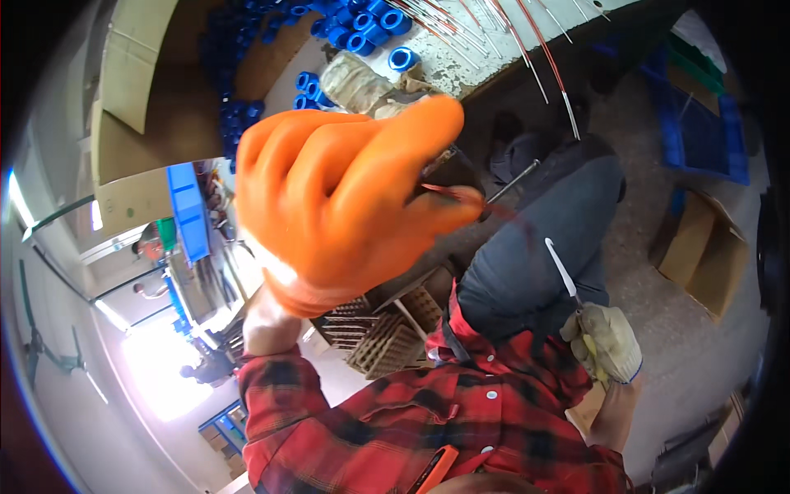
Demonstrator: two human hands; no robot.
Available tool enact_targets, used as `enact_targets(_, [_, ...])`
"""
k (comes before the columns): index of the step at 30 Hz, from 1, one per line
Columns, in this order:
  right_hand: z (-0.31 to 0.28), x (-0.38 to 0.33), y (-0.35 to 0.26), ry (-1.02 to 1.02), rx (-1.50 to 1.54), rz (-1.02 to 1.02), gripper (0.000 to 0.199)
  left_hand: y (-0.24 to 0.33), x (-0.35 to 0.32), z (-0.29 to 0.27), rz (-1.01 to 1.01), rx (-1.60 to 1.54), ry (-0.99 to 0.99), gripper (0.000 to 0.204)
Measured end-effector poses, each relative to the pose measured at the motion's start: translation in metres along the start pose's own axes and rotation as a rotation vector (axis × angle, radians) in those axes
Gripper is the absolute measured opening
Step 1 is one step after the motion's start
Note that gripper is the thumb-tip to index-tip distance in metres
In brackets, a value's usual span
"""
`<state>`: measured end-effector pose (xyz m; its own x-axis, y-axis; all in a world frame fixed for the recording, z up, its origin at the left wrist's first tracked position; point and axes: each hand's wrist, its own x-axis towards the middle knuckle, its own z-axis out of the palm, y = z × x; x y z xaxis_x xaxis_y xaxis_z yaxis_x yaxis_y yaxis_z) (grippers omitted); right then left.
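Note:
My left hand (329,198), in an orange rubber glove, is raised close to the camera over the bench edge. Its thumb and forefinger pinch a thin red strand (444,191), whose far end smears into a reddish blur above my thigh. Just beyond those fingertips a short metal bar (514,181) with a knobbed end sticks out, and what it joins is mostly hidden behind the glove. Lower right, my right hand (607,342), in a pale knitted work glove, closes round the handle of a hook tool (561,267). The pale hooked tip points upward, apart from my left hand.
Blue plastic rings (362,37) and thin red and silver rods (527,49) lie on the worn bench (461,78), some rods overhanging its edge. A cloth-like beige bundle (354,82) sits behind my glove. Cardboard boxes (699,255) and a blue crate (699,132) are at right.

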<state>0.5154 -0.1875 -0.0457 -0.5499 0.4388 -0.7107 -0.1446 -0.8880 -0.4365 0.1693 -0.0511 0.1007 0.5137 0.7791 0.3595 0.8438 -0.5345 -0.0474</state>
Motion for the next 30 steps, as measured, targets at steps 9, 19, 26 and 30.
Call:
enact_targets(9, [0.077,0.064,-0.040,0.094,-1.000,-0.415,0.034,0.018,-0.021,0.029,-0.327,-0.014,0.340,0.053])
enact_targets(19, [0.097,0.070,-0.031,0.298,-0.606,-0.343,0.032,0.003,-0.026,-0.024,-0.269,-0.042,-0.102,0.041])
enact_targets(26, [0.123,0.073,-0.009,0.228,-0.694,-0.611,0.015,-0.012,-0.082,0.007,-0.859,-1.368,0.343,0.025])
enact_targets(30, [0.183,0.094,-0.046,0.377,-0.415,-0.748,0.020,0.001,-0.096,0.020,-0.972,-1.775,0.469,0.023])
